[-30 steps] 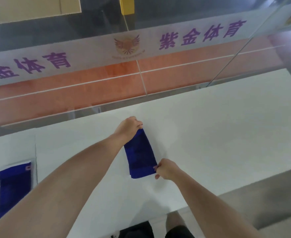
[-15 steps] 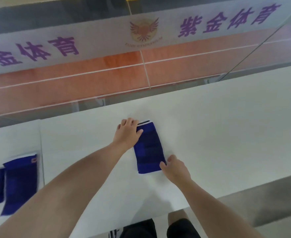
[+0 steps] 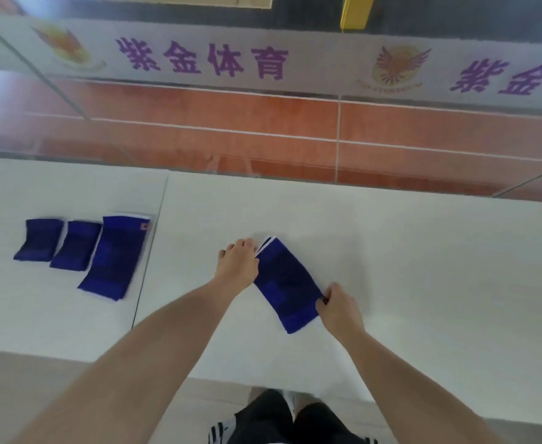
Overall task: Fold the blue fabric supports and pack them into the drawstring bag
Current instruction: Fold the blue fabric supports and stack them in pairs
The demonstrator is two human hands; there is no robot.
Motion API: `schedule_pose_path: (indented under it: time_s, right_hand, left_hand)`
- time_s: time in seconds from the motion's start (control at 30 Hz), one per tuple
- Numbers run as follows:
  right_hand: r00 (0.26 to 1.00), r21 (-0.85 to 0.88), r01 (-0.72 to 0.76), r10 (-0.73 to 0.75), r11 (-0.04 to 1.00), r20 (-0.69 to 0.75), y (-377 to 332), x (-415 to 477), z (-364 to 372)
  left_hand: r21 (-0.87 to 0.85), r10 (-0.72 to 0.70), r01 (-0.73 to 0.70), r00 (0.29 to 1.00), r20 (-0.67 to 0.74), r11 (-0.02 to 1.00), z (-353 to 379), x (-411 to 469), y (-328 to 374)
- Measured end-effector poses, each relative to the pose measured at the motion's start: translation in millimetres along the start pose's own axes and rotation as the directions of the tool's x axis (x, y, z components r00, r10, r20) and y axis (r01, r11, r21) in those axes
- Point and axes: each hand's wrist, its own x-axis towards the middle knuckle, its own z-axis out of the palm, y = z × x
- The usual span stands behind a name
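Glass band (image 3: pixel 320 64): purple 紫金体育 (image 3: pixel 201 60) left of winged emblem (image 3: pixel 399 67); text repeats, cut off, right of emblem. Small lettering under emblem unreadable. Second, blurred emblem (image 3: pixel 64 48) far left.

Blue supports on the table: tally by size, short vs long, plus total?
Short blue supports: 2, far left and beside it
Long blue supports: 2, one lying free by the short pair, one under the left hand and right hand
Total: 4. No drawstring bag in view.
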Motion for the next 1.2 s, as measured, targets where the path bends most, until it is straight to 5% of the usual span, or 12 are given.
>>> schedule_pose_path:
  time_s: [0.17,0.3,0.53,0.67,0.77,0.93,1.2]
  right_hand:
    - [0.983,0.002,0.18,-0.18,0.984,0.027,-27,0,-1]
    - [0.972,0.044,0.233,-0.234,0.972,0.017,-59,1,2]
    - [0.965,-0.086,0.219,-0.203,0.972,0.164,-130,-11,6]
    - [0.971,0.234,0.099,-0.146,0.967,0.19,-172,-20,11]
    - [0.95,0.456,-0.066,-0.083,0.888,0.301,-188,-22,26]
    - [0.945,0.332,-0.083,-0.032,0.94,0.325,-189,-31,76]
    - [0.939,-0.101,0.307,-0.285,0.946,0.191,-205,-57,172]
  left_hand:
    - [-0.181,-0.216,0.208,0.976,-0.023,0.961,-17,-56,-41]
    - [-0.341,-0.217,0.139,0.955,-0.201,0.93,-46,-88,-56]
    - [-0.195,0.091,-0.209,0.87,-0.485,0.958,-120,-103,-56]
    - [0.106,0.366,-0.367,0.776,-0.514,0.924,-138,-98,-66]
    - [0.318,0.539,-0.444,0.767,-0.348,0.838,-121,-101,-95]
    - [0.41,0.566,-0.526,0.824,0.03,0.745,-65,-105,-174]
    - [0.368,0.719,-0.723,0.672,0.176,0.585,-24,-102,-255]
